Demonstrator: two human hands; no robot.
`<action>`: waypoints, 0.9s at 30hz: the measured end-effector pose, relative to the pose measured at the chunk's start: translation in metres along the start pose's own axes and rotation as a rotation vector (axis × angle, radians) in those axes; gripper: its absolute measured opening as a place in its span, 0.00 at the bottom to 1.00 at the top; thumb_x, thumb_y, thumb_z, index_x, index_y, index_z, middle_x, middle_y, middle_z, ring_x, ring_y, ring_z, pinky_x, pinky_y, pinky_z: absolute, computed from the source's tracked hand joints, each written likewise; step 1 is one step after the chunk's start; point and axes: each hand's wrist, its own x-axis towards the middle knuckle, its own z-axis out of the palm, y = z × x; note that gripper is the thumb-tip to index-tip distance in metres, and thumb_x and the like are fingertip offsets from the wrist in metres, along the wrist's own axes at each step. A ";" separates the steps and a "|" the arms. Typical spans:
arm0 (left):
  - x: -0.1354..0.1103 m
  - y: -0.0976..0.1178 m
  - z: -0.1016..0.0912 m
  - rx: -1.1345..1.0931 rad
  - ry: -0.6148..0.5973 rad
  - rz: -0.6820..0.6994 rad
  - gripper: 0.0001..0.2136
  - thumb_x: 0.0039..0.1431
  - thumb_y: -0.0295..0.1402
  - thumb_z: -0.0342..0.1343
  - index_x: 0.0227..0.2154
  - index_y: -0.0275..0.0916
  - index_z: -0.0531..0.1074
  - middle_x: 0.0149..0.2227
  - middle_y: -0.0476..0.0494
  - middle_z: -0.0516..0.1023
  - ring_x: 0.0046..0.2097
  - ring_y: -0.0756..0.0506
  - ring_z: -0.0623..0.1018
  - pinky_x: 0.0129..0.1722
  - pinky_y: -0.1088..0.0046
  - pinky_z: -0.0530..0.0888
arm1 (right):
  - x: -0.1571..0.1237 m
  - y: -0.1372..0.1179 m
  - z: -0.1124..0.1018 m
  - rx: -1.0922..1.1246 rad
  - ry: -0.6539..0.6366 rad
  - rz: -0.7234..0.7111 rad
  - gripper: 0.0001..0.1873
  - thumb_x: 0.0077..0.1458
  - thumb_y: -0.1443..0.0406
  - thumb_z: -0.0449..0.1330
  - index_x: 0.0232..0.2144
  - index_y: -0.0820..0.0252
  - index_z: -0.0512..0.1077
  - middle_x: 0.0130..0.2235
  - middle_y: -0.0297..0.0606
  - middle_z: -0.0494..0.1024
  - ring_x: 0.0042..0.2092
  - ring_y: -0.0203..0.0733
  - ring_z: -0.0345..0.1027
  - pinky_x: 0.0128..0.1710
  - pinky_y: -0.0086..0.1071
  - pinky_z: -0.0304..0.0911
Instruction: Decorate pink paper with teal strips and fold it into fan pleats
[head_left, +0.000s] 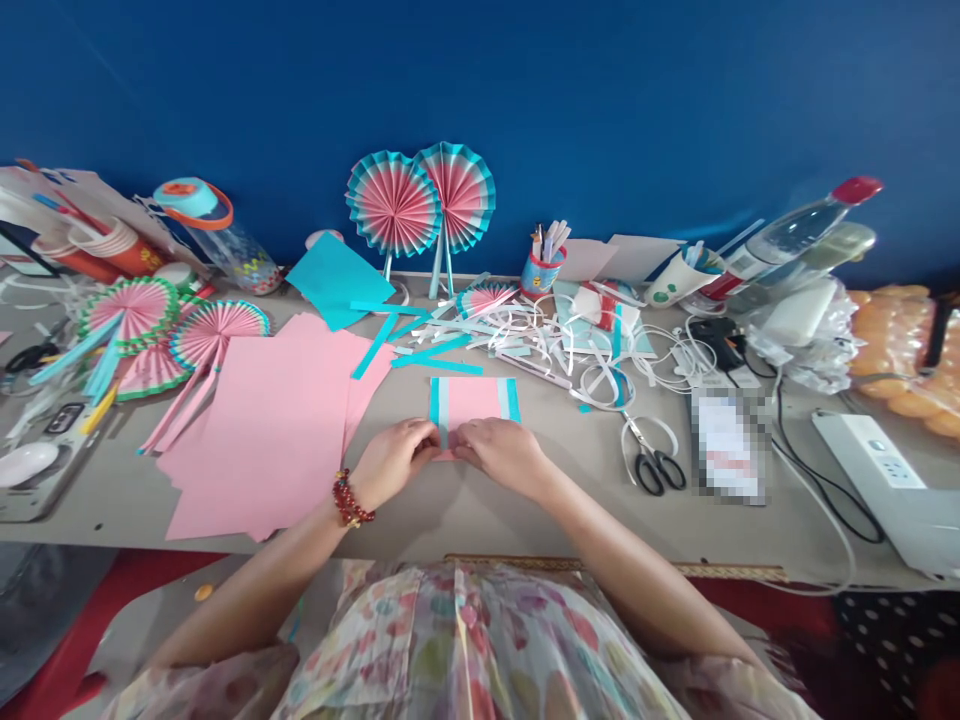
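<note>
A pink sheet of paper (pixel 480 397) with pale and blue strips along both sides lies on the desk in front of me. My left hand (pixel 397 452) pinches its near edge at the left, the fingers bent. Close beside it, my right hand (pixel 499 450) presses its curled fingers on the same near edge, the two hands' fingertips almost touching. Both hands cover part of the near edge, so any fold under the fingers is hidden. A stack of pink paper (pixel 270 430) lies left of my left hand.
Paper strips (pixel 525 330) are heaped behind the sheet. Black-handled scissors (pixel 654 460) lie to the right, near a pixelated rectangle (pixel 727 445) and a power strip (pixel 870 450). Finished paper fans (pixel 394 205) lean on the blue wall; more fans (pixel 217 335) lie at left. A tilted bottle (pixel 802 230) stands back right.
</note>
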 end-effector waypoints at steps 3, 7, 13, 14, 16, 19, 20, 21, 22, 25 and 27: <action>0.002 0.001 -0.003 -0.005 -0.022 -0.009 0.06 0.62 0.26 0.52 0.31 0.40 0.72 0.34 0.49 0.76 0.34 0.49 0.74 0.34 0.75 0.66 | 0.002 0.001 -0.004 0.031 -0.020 -0.018 0.13 0.67 0.59 0.51 0.42 0.54 0.75 0.44 0.39 0.80 0.46 0.42 0.74 0.38 0.27 0.59; 0.003 0.003 -0.006 -0.007 -0.050 -0.025 0.06 0.61 0.26 0.53 0.30 0.39 0.72 0.33 0.50 0.76 0.34 0.49 0.75 0.33 0.76 0.65 | 0.003 0.004 -0.005 0.075 -0.023 -0.038 0.11 0.66 0.61 0.53 0.41 0.53 0.76 0.44 0.36 0.81 0.45 0.41 0.74 0.35 0.27 0.57; 0.002 0.001 -0.003 0.010 -0.035 -0.001 0.06 0.62 0.27 0.53 0.30 0.40 0.72 0.33 0.49 0.76 0.34 0.49 0.75 0.32 0.76 0.65 | 0.005 0.005 -0.005 0.100 -0.018 -0.045 0.11 0.65 0.61 0.54 0.40 0.52 0.76 0.42 0.34 0.81 0.44 0.41 0.74 0.34 0.27 0.56; 0.001 0.000 -0.003 0.012 -0.033 0.006 0.07 0.62 0.27 0.52 0.29 0.40 0.72 0.33 0.49 0.76 0.35 0.49 0.75 0.32 0.76 0.65 | 0.005 0.006 -0.004 0.102 -0.017 -0.047 0.11 0.65 0.61 0.54 0.40 0.52 0.76 0.42 0.34 0.81 0.44 0.41 0.74 0.35 0.27 0.56; 0.001 0.000 -0.001 0.019 -0.028 0.014 0.07 0.63 0.27 0.52 0.29 0.39 0.71 0.32 0.49 0.75 0.35 0.48 0.75 0.32 0.75 0.65 | 0.006 0.007 -0.003 0.106 -0.021 -0.053 0.11 0.64 0.61 0.54 0.40 0.53 0.77 0.43 0.35 0.81 0.44 0.41 0.74 0.35 0.27 0.56; 0.001 -0.001 -0.001 0.038 -0.027 0.021 0.07 0.63 0.27 0.51 0.29 0.39 0.70 0.32 0.49 0.75 0.35 0.48 0.75 0.33 0.75 0.65 | 0.007 0.009 -0.001 0.108 -0.020 -0.067 0.11 0.64 0.61 0.54 0.40 0.53 0.77 0.43 0.35 0.81 0.44 0.41 0.74 0.37 0.27 0.57; 0.002 -0.001 -0.001 0.047 -0.030 0.021 0.07 0.63 0.28 0.51 0.29 0.39 0.70 0.32 0.49 0.75 0.35 0.48 0.75 0.33 0.75 0.65 | 0.008 0.009 0.000 0.106 -0.017 -0.071 0.12 0.65 0.61 0.53 0.40 0.53 0.77 0.43 0.35 0.81 0.44 0.42 0.74 0.37 0.27 0.57; 0.002 -0.001 -0.001 0.058 -0.036 0.022 0.08 0.63 0.28 0.51 0.29 0.40 0.70 0.32 0.48 0.75 0.35 0.48 0.75 0.33 0.75 0.65 | 0.008 0.010 0.000 0.103 -0.015 -0.076 0.12 0.65 0.61 0.53 0.40 0.52 0.77 0.43 0.35 0.81 0.44 0.42 0.74 0.37 0.27 0.57; 0.003 -0.001 -0.001 0.071 -0.043 0.023 0.08 0.63 0.28 0.51 0.29 0.40 0.70 0.32 0.48 0.75 0.35 0.48 0.74 0.33 0.75 0.65 | 0.009 0.010 0.001 0.100 -0.015 -0.081 0.12 0.65 0.61 0.53 0.40 0.52 0.77 0.43 0.35 0.81 0.45 0.42 0.74 0.37 0.28 0.58; 0.004 -0.001 -0.002 0.106 -0.052 0.033 0.07 0.64 0.28 0.50 0.30 0.40 0.70 0.33 0.48 0.74 0.35 0.48 0.74 0.33 0.74 0.65 | 0.009 0.010 0.002 0.092 -0.020 -0.087 0.12 0.64 0.62 0.52 0.41 0.51 0.77 0.43 0.35 0.81 0.45 0.42 0.74 0.38 0.28 0.58; 0.004 -0.002 -0.001 0.116 -0.049 0.043 0.07 0.64 0.28 0.50 0.30 0.40 0.70 0.33 0.49 0.74 0.35 0.48 0.74 0.34 0.74 0.65 | 0.009 0.010 0.002 0.089 -0.017 -0.088 0.13 0.64 0.62 0.52 0.41 0.51 0.77 0.43 0.34 0.81 0.45 0.42 0.74 0.38 0.28 0.59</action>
